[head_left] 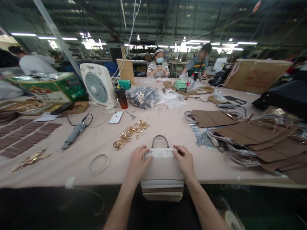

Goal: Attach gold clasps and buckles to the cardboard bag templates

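A beige handbag panel [163, 172] lies at the table's front edge, its lower part hanging over above several stacked layers. Along its top runs a white strip [161, 153] with small holes or marks in the middle. Beyond that strip stands a dark curved handle [160, 138] that looks wrapped in clear film. My left hand [138, 161] grips the panel's upper left corner, thumb on the white strip. At the upper right corner, my right hand [185, 159] pinches the same edge between thumb and fingers. Fingertips behind the edge are partly hidden.
Gold hardware pieces [129, 134] lie ahead. To the left are a white cable coil [98, 163], an electric screwdriver [74, 135], a phone [116, 117] and a fan [97, 84]. Brown bag panels [259, 135] pile up on the right. Two people sit across the table.
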`<state>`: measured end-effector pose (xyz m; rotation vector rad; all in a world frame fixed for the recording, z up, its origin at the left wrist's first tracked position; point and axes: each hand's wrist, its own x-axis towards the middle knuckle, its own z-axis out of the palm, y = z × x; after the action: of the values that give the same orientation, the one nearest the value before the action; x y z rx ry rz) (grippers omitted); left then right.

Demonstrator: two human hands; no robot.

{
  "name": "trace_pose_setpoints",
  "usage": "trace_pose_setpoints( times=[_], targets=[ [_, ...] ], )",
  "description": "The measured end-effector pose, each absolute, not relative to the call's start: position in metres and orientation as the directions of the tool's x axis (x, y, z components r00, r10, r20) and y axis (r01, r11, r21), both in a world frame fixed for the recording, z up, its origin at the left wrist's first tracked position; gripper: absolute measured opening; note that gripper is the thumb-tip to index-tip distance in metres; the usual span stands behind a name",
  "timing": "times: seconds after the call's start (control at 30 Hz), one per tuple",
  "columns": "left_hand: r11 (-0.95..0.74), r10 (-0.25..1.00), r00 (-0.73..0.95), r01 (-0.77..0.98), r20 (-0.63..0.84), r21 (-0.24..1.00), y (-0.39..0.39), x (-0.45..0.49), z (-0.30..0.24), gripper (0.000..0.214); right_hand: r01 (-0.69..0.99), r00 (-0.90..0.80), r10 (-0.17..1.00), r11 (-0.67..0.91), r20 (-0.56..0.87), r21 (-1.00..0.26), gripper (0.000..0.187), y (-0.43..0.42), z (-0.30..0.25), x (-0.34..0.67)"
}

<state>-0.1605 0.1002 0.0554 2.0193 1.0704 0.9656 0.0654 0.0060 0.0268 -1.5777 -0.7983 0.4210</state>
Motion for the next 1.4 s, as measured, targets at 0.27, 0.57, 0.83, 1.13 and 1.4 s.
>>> trace_pose_setpoints(
  times=[0.27,0.57,0.83,1.13,1.4],
  targets=[
    [-0.775,0.623,0.657,0.445,0.425,0.448,0.074,-0.124,0.055,0.035,0.644,0.554,0.736,-0.083,0.388,-0.761,0.029,0.003,0.02,0.065],
    [-0.557,0.782,0.468,0.231,0.411,0.798,0.087,-0.116,0.037,0.027,0.791,0.433,0.822,-0.15,0.37,-0.593,0.028,-0.005,0.019,0.076],
    [-0.798,0.602,0.519,0.392,0.606,0.457,0.101,-0.114,0.007,0.037,0.822,0.433,0.812,-0.178,0.391,-0.54,0.034,-0.011,0.027,0.065],
    [-0.866,0.453,0.559,0.459,0.695,0.197,0.094,-0.111,0.003,0.029,0.772,0.463,0.822,-0.188,0.333,-0.608,0.035,-0.013,0.03,0.068],
    [-0.839,0.519,0.546,0.472,0.658,0.27,0.093,-0.111,0.01,0.029,0.651,0.589,0.669,-0.061,0.453,-0.757,0.04,-0.019,0.043,0.151]
  ],
)
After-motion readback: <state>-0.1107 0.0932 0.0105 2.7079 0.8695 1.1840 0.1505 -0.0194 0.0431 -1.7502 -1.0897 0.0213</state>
